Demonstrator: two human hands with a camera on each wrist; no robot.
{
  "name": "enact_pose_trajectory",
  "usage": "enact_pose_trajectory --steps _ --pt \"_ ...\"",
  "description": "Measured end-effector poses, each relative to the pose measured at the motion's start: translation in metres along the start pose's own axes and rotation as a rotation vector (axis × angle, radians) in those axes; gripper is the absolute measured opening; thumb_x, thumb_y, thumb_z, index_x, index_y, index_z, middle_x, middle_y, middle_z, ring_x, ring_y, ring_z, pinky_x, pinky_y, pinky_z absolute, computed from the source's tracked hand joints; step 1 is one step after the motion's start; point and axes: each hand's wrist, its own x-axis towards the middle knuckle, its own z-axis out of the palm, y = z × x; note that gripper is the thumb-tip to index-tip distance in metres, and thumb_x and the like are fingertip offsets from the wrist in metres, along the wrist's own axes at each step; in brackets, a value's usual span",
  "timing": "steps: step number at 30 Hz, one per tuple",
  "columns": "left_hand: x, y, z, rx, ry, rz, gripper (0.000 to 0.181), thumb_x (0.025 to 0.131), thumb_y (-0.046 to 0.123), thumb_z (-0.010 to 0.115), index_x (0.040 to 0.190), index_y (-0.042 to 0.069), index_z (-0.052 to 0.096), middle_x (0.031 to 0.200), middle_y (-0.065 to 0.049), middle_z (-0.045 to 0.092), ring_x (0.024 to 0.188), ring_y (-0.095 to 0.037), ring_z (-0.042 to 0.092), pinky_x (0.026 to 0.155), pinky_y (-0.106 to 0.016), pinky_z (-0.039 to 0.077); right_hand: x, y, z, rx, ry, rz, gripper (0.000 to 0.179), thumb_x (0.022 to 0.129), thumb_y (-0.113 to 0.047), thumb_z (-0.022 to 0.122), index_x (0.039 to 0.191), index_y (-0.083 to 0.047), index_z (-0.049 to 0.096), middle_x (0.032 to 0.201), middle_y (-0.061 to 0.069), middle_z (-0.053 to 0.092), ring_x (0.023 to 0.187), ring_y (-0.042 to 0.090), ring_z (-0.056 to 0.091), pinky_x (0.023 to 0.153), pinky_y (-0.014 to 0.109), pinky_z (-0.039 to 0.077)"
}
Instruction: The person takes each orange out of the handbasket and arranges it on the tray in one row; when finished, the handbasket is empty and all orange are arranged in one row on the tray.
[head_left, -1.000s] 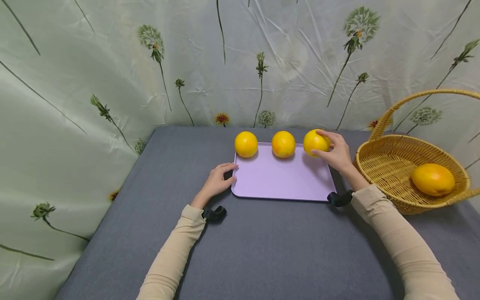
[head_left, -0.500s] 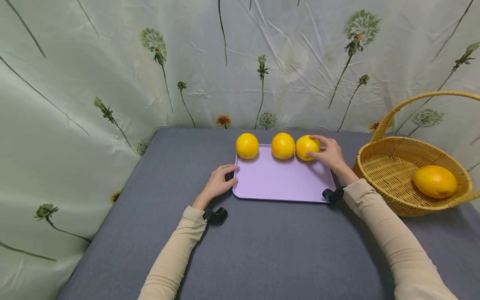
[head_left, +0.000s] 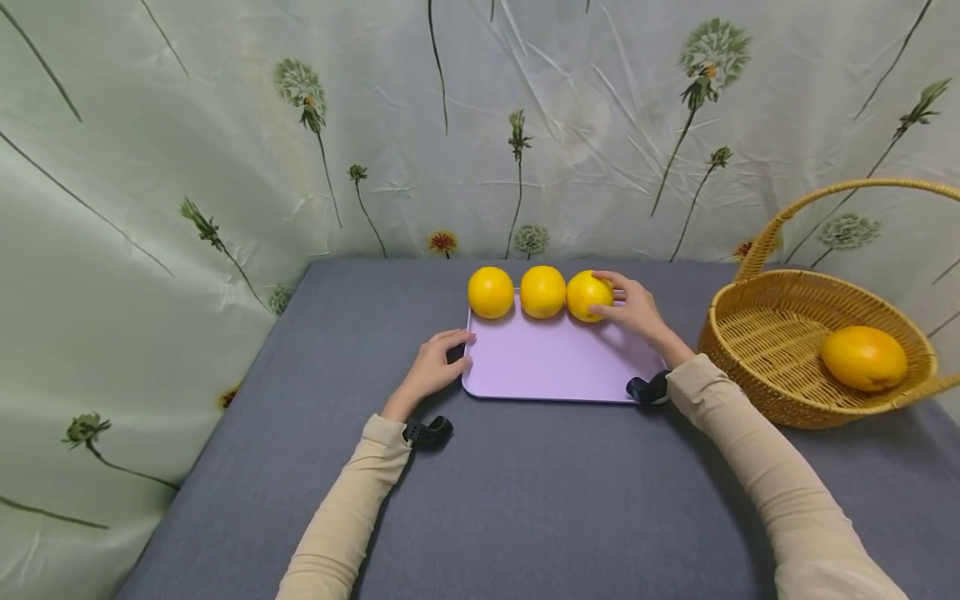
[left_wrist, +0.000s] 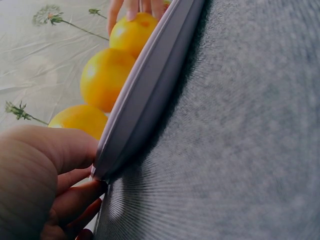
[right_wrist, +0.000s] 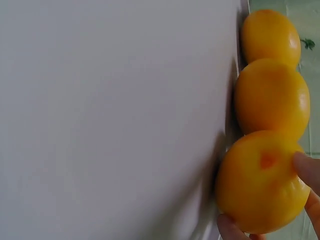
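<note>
Three round yellow fruits stand side by side along the far edge of a lilac tray (head_left: 555,358). On the rightmost fruit (head_left: 588,297) my right hand (head_left: 633,307) has its thumb and fingers spread round the side. It touches the middle fruit (head_left: 543,292), which touches or nearly touches the left fruit (head_left: 491,292). My left hand (head_left: 431,364) holds the tray's left edge, thumb and fingers at the rim; some fingertips are hidden in the left wrist view. The right wrist view shows the gripped fruit (right_wrist: 260,182) close up, with an orange spot.
A wicker basket (head_left: 731,358) with a tall handle stands right of the tray and holds one larger yellow-orange fruit (head_left: 864,358). Grey cloth (head_left: 540,492) covers the table. A flower-printed curtain (head_left: 600,192) hangs behind and at the left.
My right hand has moved left with the rightmost fruit, bringing it against the middle fruit and pushing that one left towards the left fruit. My left hand stays at the tray's edge.
</note>
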Motion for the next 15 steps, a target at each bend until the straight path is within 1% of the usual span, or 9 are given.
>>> enact_pose_trajectory --steps 5,9,15 --pt "0.001 -0.001 0.001 0.000 -0.002 0.000 0.042 0.085 0.015 0.061 0.125 0.006 0.059 0.135 -0.018 0.054 0.130 -0.033 0.046 0.109 -0.050 0.035 0.005 -0.006 0.011 0.005 0.010 -0.018 0.060 0.085 -0.018 0.066 0.140 -0.009 0.042 0.144 0.025 0.039 0.126 0.044 0.043 0.106 0.055 0.038" --pt "0.002 -0.001 0.000 0.002 0.006 0.008 0.042 0.084 0.015 0.061 0.125 0.005 0.060 0.134 -0.019 0.055 0.129 -0.034 0.046 0.109 -0.051 0.036 0.006 -0.009 0.014 0.004 0.015 -0.017 0.061 0.085 -0.018 0.066 0.140 -0.009 0.041 0.142 0.025 0.039 0.126 0.044 0.043 0.105 0.054 0.038" --pt "0.001 -0.001 -0.001 0.008 0.005 0.016 0.043 0.084 0.015 0.061 0.125 0.004 0.059 0.134 -0.018 0.055 0.129 -0.034 0.047 0.108 -0.050 0.036 0.006 -0.009 0.013 0.021 -0.022 0.005 0.065 0.087 -0.020 0.065 0.144 -0.010 0.035 0.144 0.027 0.035 0.128 0.046 0.042 0.106 0.055 0.037"
